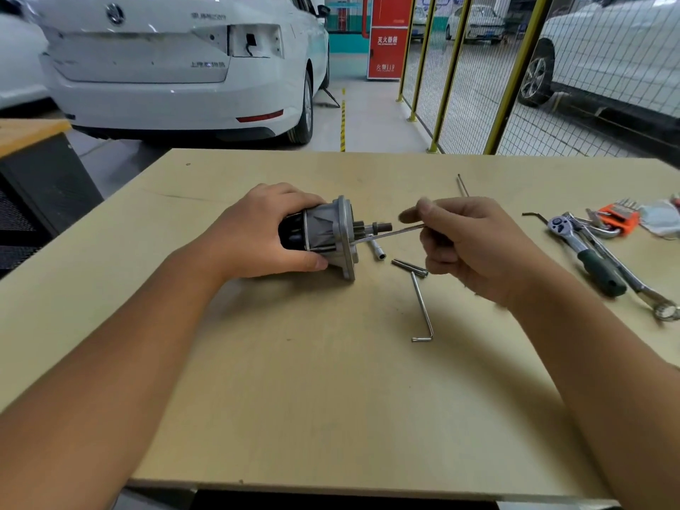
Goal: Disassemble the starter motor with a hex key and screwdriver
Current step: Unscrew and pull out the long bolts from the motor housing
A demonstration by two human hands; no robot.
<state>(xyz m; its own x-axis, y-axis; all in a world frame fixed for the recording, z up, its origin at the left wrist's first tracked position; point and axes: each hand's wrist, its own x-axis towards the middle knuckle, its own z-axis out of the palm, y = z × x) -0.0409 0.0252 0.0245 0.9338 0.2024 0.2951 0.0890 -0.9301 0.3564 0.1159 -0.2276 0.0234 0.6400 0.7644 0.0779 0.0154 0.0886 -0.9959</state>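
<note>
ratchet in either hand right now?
No: the ratchet lies on the table, while the right hand holds a thin rod.

white car (176, 64), yellow mesh fence (478, 79), red cabinet (386, 38)

Hex key (422, 311) and sockets (409, 267) obstruct table centre.

Starter motor (323, 237) lies on its side mid-table (331, 399) w/ left hand (265, 233) on it, right hand (474, 244) just right holding a long rod (390, 233) to its flange, hex key (422, 311) in front, ratchet (585, 252) & wrenches (625, 277) far right.
</note>
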